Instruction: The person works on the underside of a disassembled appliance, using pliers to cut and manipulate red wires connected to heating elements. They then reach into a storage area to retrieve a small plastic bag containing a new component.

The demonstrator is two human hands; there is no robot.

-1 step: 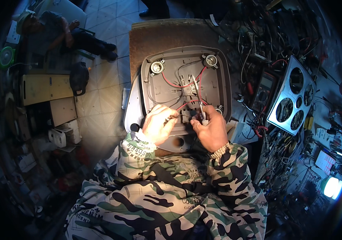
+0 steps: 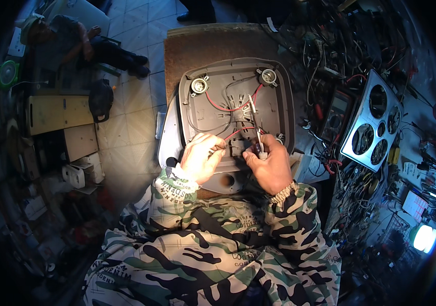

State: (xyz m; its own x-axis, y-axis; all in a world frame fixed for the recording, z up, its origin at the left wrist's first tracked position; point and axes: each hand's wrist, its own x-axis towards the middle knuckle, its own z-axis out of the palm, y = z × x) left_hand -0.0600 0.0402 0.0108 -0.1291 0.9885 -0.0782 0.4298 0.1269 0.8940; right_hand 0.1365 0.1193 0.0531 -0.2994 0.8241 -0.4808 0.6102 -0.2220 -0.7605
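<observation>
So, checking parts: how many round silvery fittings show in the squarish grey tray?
3: far-left fitting, far-right fitting, third fitting partly behind the right hand; more may hide.

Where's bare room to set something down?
Bare: brown bench top between its far edge and the plastic housing; tiled floor left of the bench. Crowded: right of the housing, with cable tangle, multimeter and metal panel with round cutouts.

Taupe housing [image 2: 274,113], open side up; red wires [image 2: 222,109] inside; slim tool [image 2: 260,139] held.
</observation>
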